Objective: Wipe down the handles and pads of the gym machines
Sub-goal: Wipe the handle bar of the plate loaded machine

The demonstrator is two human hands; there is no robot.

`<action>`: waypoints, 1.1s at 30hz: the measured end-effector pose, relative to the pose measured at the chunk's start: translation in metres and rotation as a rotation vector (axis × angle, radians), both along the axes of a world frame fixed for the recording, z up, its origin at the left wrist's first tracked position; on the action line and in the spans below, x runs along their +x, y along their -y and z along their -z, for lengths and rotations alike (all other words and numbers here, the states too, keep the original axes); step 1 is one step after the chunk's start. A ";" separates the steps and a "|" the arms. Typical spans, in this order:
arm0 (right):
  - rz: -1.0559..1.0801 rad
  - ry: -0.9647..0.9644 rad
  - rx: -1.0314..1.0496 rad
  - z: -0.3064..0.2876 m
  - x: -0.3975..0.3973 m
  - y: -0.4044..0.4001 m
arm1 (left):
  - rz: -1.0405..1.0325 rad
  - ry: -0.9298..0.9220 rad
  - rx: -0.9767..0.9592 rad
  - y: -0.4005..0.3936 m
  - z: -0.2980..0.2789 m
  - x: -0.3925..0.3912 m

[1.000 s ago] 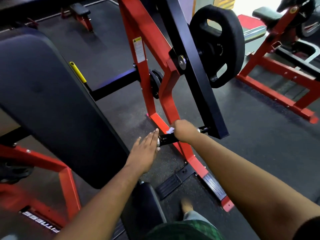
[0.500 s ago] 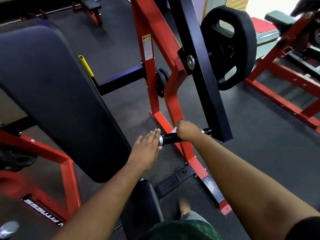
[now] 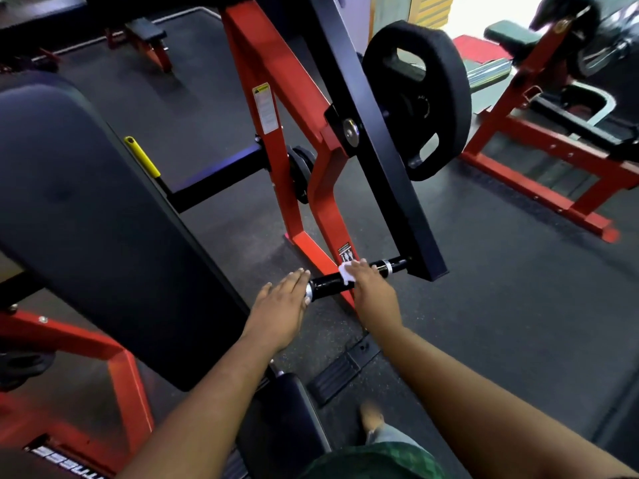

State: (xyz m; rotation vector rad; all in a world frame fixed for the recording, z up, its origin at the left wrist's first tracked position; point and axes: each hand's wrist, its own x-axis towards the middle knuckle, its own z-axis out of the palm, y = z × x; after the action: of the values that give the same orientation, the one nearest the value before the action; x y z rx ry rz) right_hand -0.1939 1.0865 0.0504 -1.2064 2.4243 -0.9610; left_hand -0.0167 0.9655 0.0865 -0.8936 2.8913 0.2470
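White cloth [image 3: 346, 273], soft and light, lies bunched under the right hand [image 3: 371, 290], whose fingers press it onto the black handle [image 3: 330, 282]. The left hand [image 3: 281, 307] is flat, its straight fingertips steadying the handle's capped end. That bar looks rigid and glossy, likely slick; it juts from the weighted black lever arm [image 3: 387, 160], so wrapping the cloth round it should serve best.

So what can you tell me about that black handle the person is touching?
The handle is a glossy black bar, roughly level, jutting from the foot of the black lever arm. It has a silvery end cap and silver bands near the arm. The right hand presses a small white cloth onto it; the flat left hand touches its capped end.
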 end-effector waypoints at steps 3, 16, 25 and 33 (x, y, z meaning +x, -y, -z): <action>-0.121 -0.055 -0.174 0.008 0.042 0.003 | 0.000 -0.001 0.020 0.001 0.002 0.000; 0.108 0.085 -0.160 0.011 0.015 -0.009 | -0.005 0.034 0.012 0.000 -0.002 -0.006; 0.046 0.264 -0.425 0.005 0.059 -0.024 | 0.003 0.037 0.020 0.002 -0.002 -0.005; 0.226 0.214 -0.190 -0.004 0.016 -0.010 | 0.008 0.033 0.000 0.000 0.000 -0.004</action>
State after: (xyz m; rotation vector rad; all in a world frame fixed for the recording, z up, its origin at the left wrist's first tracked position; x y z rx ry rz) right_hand -0.1783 1.0970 0.0539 -0.8437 2.3742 -1.3388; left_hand -0.0208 0.9651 0.0865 -0.8771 2.8637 0.2291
